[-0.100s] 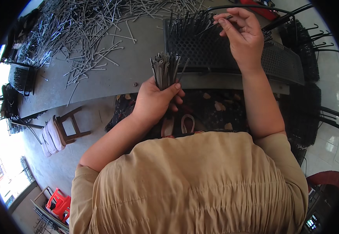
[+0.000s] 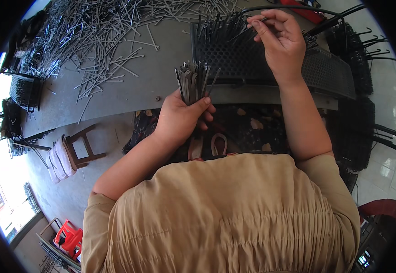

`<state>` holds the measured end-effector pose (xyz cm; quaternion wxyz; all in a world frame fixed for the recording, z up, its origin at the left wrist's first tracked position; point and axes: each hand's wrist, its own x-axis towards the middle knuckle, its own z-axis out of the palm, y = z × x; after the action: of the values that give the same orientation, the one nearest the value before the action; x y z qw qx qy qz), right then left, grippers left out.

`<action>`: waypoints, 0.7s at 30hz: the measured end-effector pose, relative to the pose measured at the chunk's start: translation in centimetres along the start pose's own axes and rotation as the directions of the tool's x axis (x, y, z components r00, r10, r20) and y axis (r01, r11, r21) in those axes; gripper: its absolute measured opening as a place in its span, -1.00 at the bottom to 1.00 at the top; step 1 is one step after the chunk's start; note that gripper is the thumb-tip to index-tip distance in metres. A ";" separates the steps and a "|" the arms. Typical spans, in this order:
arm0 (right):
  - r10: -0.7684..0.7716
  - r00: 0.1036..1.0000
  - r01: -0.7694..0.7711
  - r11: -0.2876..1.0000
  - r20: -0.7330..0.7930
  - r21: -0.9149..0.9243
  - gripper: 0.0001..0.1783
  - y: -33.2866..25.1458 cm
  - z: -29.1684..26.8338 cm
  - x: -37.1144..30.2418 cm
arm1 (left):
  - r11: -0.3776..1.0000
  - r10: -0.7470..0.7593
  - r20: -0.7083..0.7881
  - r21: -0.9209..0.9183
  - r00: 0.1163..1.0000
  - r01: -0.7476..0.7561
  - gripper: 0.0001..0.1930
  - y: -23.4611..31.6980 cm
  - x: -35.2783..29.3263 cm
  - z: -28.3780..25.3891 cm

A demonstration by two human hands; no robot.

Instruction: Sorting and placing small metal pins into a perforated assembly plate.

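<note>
A bundle of thin metal rods (image 2: 192, 84) stands upright in my left hand (image 2: 180, 116), its fingers wrapped round the lower part. One rod leans out to the right of the bundle. My right hand (image 2: 285, 44) is raised over a black perforated rack (image 2: 220, 61), pinching a single thin metal rod (image 2: 243, 32) between thumb and fingers. Many rods stand in the holes along the rack's far side, close to that hand. The far end of the pinched rod blends into the dark rods behind it.
A large heap of loose metal rods (image 2: 102, 32) covers the far left of the grey table (image 2: 120, 98). A small nut-like piece (image 2: 157, 98) lies by its front edge. A wooden stool (image 2: 86, 145) stands left below. Hooked black bars (image 2: 375, 41) jut out at right.
My right hand has shifted slightly left with the pinched rod. The left hand and its bundle stay in place.
</note>
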<state>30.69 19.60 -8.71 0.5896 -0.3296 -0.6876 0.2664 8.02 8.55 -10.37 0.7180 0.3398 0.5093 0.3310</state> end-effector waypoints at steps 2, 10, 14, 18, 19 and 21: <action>0.017 1.000 -0.018 1.000 -0.012 -0.024 -0.73 -0.3 0.5 0.0 | 1.000 -0.007 -0.003 0.001 1.000 0.007 -0.90 0.0 0.0 0.0; 0.046 0.993 -0.035 0.994 0.107 -0.105 -0.68 -1.6 1.2 0.5 | 1.000 0.015 -0.006 -0.018 1.000 -0.015 -0.89 -0.2 0.1 0.0; -0.001 0.989 0.020 0.992 0.149 -0.128 -0.70 -1.2 0.9 0.7 | 1.000 0.019 0.007 0.008 1.000 -0.019 -0.89 -0.3 0.0 -0.1; 0.016 0.998 -0.010 0.995 0.068 -0.098 -0.73 -1.6 1.3 0.6 | 1.000 0.015 -0.007 0.000 1.000 -0.015 -0.90 -0.4 0.0 -0.1; 0.017 0.998 -0.010 0.995 0.068 -0.098 -0.73 -1.5 1.3 0.7 | 1.000 0.015 -0.004 0.001 1.000 -0.015 -0.90 -0.3 -0.1 -0.1; 0.031 0.997 -0.028 0.999 0.071 -0.037 -0.73 -1.3 1.2 0.7 | 1.000 0.014 -0.001 0.002 1.000 -0.014 -0.90 -0.3 -0.1 -0.1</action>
<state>29.30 19.32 -7.52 0.5545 -0.3405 -0.7081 0.2744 7.93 8.32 -10.62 0.7150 0.3438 0.5077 0.3359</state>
